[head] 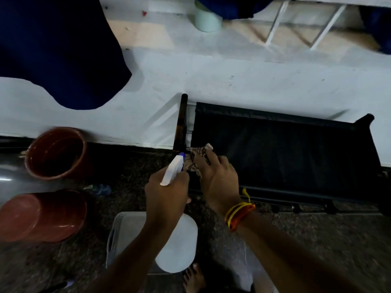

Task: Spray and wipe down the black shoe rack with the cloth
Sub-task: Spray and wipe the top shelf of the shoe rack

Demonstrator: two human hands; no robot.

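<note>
Your left hand is nearest, fingers curled round the neck of the spray bottle, its nozzle aimed at the left end of the rack. Whether a finger sits on the trigger, you cannot tell from here. Your right hand has its fingers bunched down on the cloth, pinning it against the rack's left front corner, just beside the nozzle.

Nozzle and cloth are almost touching, so a squeeze now would likely soak the cloth and your knuckles rather than the fabric shelf. The rack looks light and stands by the wall; a hard sideways wipe at that corner could skid it or tilt the post. Your bare foot is close below the bottle, and drips on the speckled floor could make it slippery.
</note>
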